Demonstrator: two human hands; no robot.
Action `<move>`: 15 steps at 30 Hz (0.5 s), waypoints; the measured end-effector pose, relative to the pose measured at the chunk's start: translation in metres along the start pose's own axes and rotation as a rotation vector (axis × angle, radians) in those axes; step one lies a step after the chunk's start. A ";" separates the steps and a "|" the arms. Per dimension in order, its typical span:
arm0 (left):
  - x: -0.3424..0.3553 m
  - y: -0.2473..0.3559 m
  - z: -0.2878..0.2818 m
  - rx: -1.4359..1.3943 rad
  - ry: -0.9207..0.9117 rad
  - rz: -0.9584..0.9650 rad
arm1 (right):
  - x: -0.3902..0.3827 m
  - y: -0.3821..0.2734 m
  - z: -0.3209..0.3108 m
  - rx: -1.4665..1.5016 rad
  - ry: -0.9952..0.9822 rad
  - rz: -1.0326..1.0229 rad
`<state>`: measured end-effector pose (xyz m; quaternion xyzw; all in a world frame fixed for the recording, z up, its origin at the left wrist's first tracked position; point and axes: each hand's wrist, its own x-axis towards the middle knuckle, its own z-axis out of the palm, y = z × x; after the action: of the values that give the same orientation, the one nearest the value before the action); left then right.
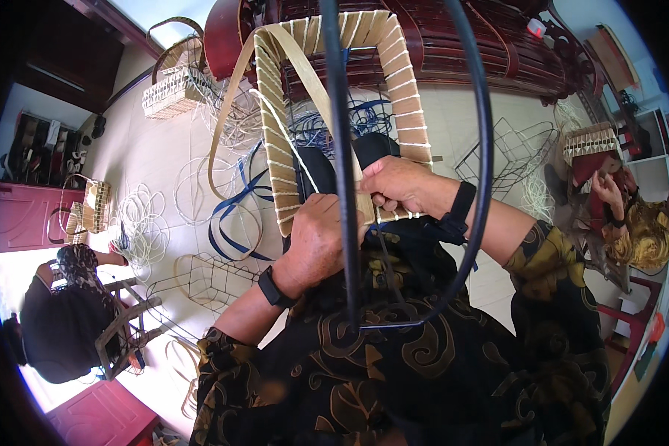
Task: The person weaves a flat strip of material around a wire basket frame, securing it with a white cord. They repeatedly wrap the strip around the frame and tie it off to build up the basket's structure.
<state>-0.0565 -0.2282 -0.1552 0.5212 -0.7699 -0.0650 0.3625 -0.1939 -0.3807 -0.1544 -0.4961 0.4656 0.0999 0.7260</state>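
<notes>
A rectangular basket frame (410, 119) wrapped in tan flat strip and stitched with white cord rests over my dark-clad knees. A long loose tan strip (308, 74) loops over its top and runs down to my hands at the near side. My left hand (320, 238) is closed at the near edge on the strip, beside a white cord (297, 156). My right hand (398, 186) pinches the strip just above and to the right, fingers curled. A tall black handle loop (479, 97) crosses the view in front of me.
Wire frames (498, 160) and tangles of white cord (134, 230) and blue strapping (230, 223) lie on the tiled floor. Finished baskets (171, 97) stand around. A red wooden bench (490, 52) is beyond. Seated people (59, 320) work at left and at right (639, 245).
</notes>
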 end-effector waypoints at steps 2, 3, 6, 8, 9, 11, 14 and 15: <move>0.000 0.001 -0.001 0.009 0.007 -0.001 | 0.017 0.013 -0.001 -0.035 0.002 -0.045; 0.000 0.002 -0.002 0.014 0.012 -0.004 | 0.016 0.011 0.000 -0.061 0.008 -0.049; 0.006 0.010 -0.006 -0.017 0.039 -0.024 | 0.014 0.008 0.002 -0.099 0.032 -0.068; 0.006 0.004 -0.005 -0.018 0.001 0.027 | 0.010 0.008 0.005 -0.068 0.058 -0.090; 0.005 0.001 -0.005 -0.014 -0.019 0.048 | 0.009 0.007 0.006 -0.068 0.068 -0.104; 0.007 0.003 -0.008 -0.032 -0.037 0.019 | 0.008 0.005 0.008 -0.066 0.090 -0.133; 0.007 0.004 -0.008 -0.032 -0.039 0.007 | 0.008 0.004 0.006 -0.006 0.108 -0.111; 0.007 0.003 -0.007 -0.027 -0.033 0.011 | 0.007 0.004 0.005 0.015 0.111 -0.103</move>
<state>-0.0563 -0.2311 -0.1452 0.5111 -0.7776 -0.0820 0.3569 -0.1897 -0.3770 -0.1615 -0.5186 0.4798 0.0315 0.7070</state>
